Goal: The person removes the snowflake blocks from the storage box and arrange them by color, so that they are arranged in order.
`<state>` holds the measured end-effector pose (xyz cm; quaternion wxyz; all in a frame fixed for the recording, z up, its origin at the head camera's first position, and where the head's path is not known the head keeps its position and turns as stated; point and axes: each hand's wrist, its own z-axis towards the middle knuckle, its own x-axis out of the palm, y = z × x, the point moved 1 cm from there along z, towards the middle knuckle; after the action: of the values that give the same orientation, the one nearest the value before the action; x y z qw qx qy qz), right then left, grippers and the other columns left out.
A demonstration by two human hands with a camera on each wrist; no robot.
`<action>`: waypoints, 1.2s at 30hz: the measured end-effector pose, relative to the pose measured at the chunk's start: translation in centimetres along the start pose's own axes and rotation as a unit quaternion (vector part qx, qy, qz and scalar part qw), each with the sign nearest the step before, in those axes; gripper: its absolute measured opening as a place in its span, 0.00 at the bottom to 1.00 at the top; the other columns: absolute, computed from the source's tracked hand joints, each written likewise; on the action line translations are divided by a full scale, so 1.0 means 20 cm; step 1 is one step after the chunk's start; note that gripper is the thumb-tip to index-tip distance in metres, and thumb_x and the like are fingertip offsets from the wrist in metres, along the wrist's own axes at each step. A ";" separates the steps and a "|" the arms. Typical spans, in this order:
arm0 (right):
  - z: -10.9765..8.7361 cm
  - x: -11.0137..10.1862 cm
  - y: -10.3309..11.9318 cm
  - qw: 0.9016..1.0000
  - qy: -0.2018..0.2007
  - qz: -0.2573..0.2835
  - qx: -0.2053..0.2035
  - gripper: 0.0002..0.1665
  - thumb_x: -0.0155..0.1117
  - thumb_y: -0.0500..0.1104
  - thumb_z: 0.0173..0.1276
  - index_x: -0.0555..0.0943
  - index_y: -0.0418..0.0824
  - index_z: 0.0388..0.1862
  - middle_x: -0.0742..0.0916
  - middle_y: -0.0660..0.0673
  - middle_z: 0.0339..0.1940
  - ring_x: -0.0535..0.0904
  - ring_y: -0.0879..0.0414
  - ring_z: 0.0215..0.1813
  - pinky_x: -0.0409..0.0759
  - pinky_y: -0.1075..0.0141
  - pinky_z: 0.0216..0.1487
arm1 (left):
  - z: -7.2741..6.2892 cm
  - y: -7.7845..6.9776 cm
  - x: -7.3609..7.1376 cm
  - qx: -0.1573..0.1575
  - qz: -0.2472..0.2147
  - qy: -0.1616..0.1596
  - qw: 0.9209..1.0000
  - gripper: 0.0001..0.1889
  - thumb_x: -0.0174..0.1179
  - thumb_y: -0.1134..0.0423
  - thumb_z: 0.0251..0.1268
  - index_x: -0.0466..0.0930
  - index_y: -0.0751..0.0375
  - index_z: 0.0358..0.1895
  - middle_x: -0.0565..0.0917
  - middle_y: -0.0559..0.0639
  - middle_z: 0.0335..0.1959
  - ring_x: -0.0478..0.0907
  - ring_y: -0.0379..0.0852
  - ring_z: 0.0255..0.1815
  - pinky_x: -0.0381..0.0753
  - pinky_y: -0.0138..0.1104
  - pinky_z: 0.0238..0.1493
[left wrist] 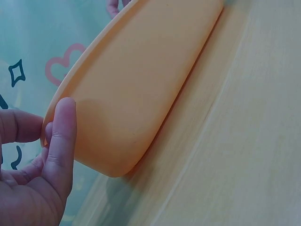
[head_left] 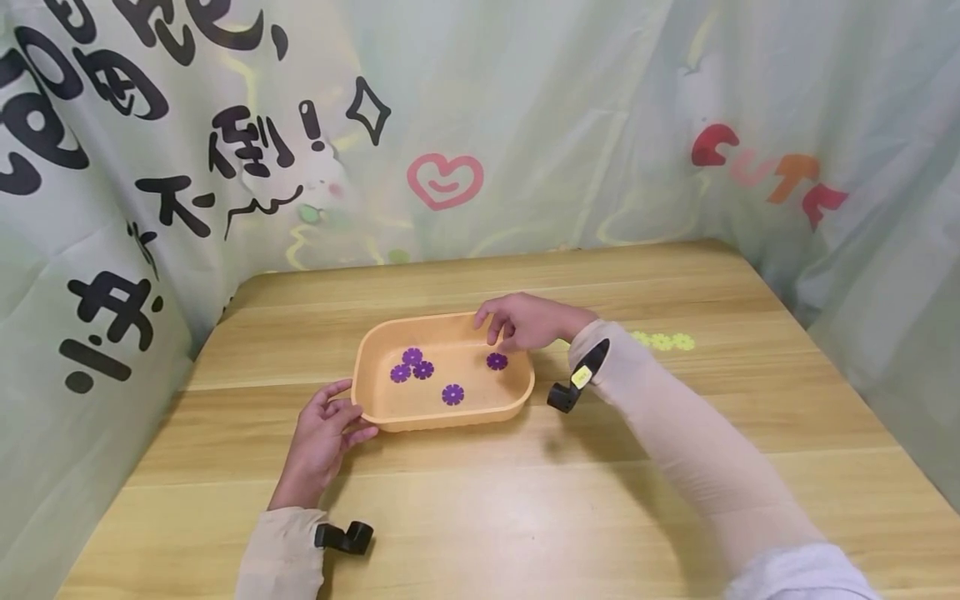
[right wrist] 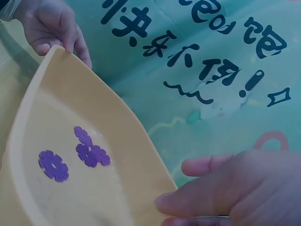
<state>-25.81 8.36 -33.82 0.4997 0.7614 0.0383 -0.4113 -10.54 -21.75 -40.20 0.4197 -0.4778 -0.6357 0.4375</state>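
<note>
An orange plastic tray (head_left: 480, 414) rests on the table. Several purple flower-shaped discs with notched edges lie inside: three touch in a cluster (head_left: 423, 369), one disc (head_left: 452, 394) sits nearer the front, and another disc (head_left: 497, 361) is at the right. My left hand (head_left: 322, 433) pinches the tray's near-left corner, its thumb below the rim on the outer wall. Over the tray's far-right side is my right hand (head_left: 528, 321), fingers loosely bent and apart, with nothing seen between them. In the right wrist view its thumb (right wrist: 188, 202) overlaps the rim; whether it touches is unclear.
Yellow-green flower-shaped discs (head_left: 662, 341) form a row on the wooden table (head_left: 525, 508), partly hidden by the right forearm. A printed curtain (head_left: 540, 125) hangs behind and beside the table. Black cameras (head_left: 348, 537) are strapped to both wrists.
</note>
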 end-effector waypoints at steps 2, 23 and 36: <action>0.02 0.01 0.00 1.000 0.010 0.008 -0.004 0.25 0.57 0.25 0.61 0.73 0.32 0.59 0.84 0.35 0.46 0.82 0.48 0.43 0.85 0.64 0.40 | 0.00 0.00 0.00 0.000 -0.001 0.001 1.000 0.26 0.47 0.78 0.69 0.57 0.65 0.69 0.71 0.56 0.41 0.79 0.43 0.32 0.89 0.37 0.40; 0.24 0.12 -0.01 0.998 0.066 0.009 0.023 0.24 0.57 0.29 0.67 0.73 0.34 0.62 0.83 0.37 0.50 0.82 0.49 0.48 0.85 0.66 0.43 | 0.01 0.01 0.01 0.000 -0.001 0.005 1.000 0.26 0.47 0.78 0.69 0.57 0.66 0.69 0.70 0.57 0.42 0.79 0.43 0.33 0.89 0.37 0.40; 0.38 0.19 0.01 0.997 0.068 -0.033 0.018 0.20 0.61 0.35 0.68 0.76 0.38 0.59 0.82 0.44 0.40 0.76 0.57 0.34 0.78 0.72 0.32 | 0.00 0.00 0.00 -0.003 0.001 -0.002 1.000 0.26 0.48 0.78 0.69 0.57 0.65 0.68 0.71 0.55 0.41 0.80 0.45 0.35 0.89 0.37 0.40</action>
<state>-27.53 0.89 -37.40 0.4683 0.7948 0.0896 -0.3755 -10.50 -21.65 -40.23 0.4166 -0.4784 -0.6374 0.4373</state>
